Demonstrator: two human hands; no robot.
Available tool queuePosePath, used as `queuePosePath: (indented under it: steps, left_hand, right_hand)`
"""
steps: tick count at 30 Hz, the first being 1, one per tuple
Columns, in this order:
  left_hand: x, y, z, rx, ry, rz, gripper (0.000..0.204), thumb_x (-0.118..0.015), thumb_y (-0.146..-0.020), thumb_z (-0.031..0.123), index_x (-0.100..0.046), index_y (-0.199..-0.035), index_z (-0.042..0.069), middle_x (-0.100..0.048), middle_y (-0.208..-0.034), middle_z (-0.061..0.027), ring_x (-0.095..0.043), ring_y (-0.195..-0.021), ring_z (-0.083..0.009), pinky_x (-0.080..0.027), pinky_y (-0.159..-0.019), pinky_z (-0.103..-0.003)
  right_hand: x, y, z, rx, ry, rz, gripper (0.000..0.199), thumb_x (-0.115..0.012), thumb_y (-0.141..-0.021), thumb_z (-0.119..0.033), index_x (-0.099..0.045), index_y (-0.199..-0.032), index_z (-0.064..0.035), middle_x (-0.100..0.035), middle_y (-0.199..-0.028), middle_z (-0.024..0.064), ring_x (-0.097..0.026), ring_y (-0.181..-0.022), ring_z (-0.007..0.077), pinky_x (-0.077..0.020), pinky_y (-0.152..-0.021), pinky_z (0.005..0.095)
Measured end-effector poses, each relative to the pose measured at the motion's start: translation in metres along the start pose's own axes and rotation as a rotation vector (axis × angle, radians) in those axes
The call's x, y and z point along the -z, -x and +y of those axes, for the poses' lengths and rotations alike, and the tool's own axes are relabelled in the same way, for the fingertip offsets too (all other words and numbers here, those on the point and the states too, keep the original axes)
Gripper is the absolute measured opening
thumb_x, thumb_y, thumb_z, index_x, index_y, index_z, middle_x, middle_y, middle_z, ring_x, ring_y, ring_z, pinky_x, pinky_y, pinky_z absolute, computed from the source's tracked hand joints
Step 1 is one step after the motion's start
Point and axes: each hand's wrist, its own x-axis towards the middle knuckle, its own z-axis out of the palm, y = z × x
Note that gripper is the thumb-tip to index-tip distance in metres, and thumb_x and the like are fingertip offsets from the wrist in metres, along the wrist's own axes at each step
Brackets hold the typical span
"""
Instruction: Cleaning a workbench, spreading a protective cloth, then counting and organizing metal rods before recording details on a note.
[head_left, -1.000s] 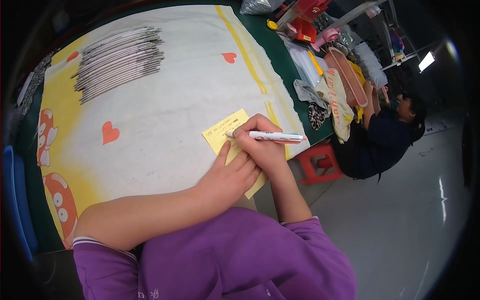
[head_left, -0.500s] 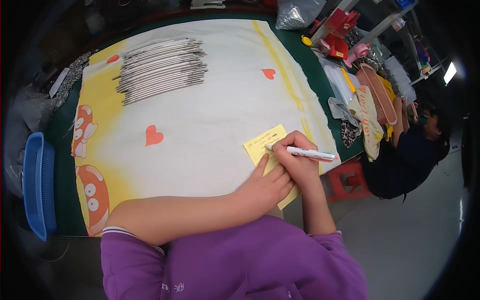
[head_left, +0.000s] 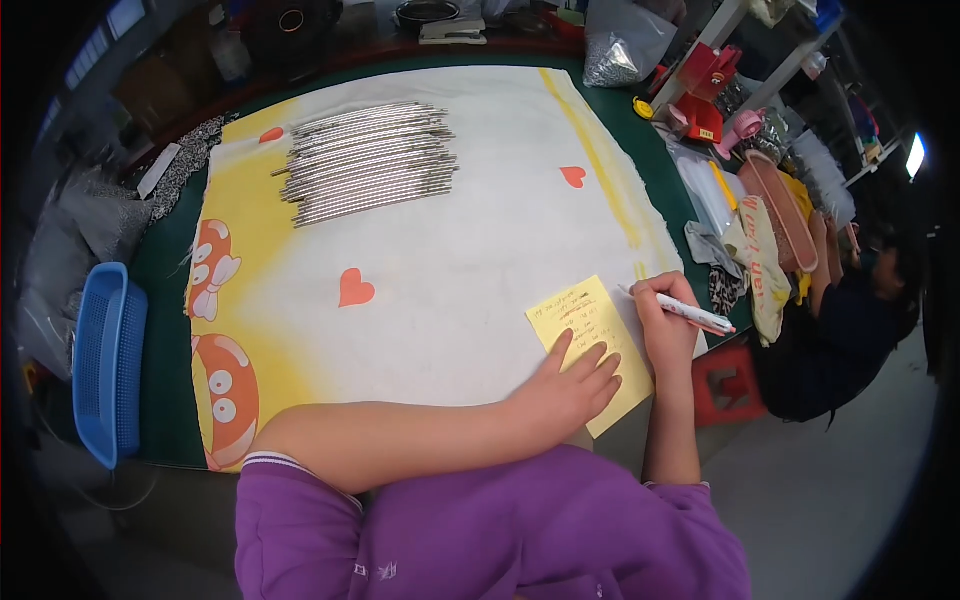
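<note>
The left hand [head_left: 560, 390] lay flat, fingers spread, on a rectangular yellow note sheet [head_left: 590, 340] at the near right edge of the cloth-covered table [head_left: 170, 420] — gripping nothing. The right hand [head_left: 665, 320] clenched a white pen [head_left: 690, 313], its tip at the sheet's right edge — handwriting covered the sheet's upper part.

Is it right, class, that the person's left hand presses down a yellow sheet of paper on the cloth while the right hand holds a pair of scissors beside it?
Not quite. The left hand does press the yellow sheet of paper on the cloth, but the right hand holds a white pen, not scissors, at the paper's right edge. The head view shows this.
</note>
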Motion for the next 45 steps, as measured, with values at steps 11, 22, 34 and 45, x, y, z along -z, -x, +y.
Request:
queuePosePath:
  steps: [11,22,34,45]
  left_hand:
    - [0.013,-0.007,-0.014,-0.004,0.283,0.046,0.059,-0.063,-0.074,0.013,-0.044,-0.129,0.005,-0.036,-0.139,-0.0133,-0.026,-0.134,-0.0328,-0.017,-0.108,-0.056]
    - [0.018,-0.013,-0.023,0.173,0.187,0.044,0.055,-0.053,-0.076,0.008,-0.043,-0.131,0.005,-0.038,-0.137,-0.0164,-0.021,-0.134,-0.0400,-0.013,-0.107,-0.059]
    - [0.022,-0.016,-0.031,0.069,0.269,-0.029,0.051,-0.059,-0.077,0.016,-0.049,-0.127,0.014,-0.038,-0.137,-0.0116,-0.023,-0.133,-0.0406,-0.018,-0.106,-0.060]
    - [0.021,-0.020,-0.031,0.087,0.303,-0.009,0.050,-0.059,-0.078,0.016,-0.049,-0.127,0.014,-0.038,-0.138,-0.0103,-0.024,-0.133,-0.0391,-0.021,-0.106,-0.058]
  right_hand:
    - [0.083,-0.083,-0.018,0.156,-0.123,0.001,0.032,-0.051,-0.094,-0.024,-0.058,-0.116,-0.0019,-0.065,-0.101,0.0001,-0.042,-0.071,0.0013,-0.0357,-0.063,0.0166]
    - [0.050,-0.192,-0.016,0.318,-0.332,0.071,0.022,-0.051,-0.093,-0.017,-0.054,-0.105,0.0013,-0.065,-0.093,0.0084,-0.060,-0.088,0.0128,-0.0469,-0.075,0.0240]
    - [0.083,-0.386,-0.034,0.316,-0.272,0.373,0.040,-0.064,-0.079,-0.019,-0.052,-0.110,0.0021,-0.065,-0.090,0.0161,-0.064,-0.082,0.0267,-0.0487,-0.075,0.0356]
    - [0.086,-0.363,-0.034,0.416,-0.199,0.283,0.086,-0.061,-0.078,0.004,-0.007,-0.143,-0.0142,-0.060,-0.096,0.0147,-0.066,-0.078,0.0217,-0.0570,-0.061,0.0315]
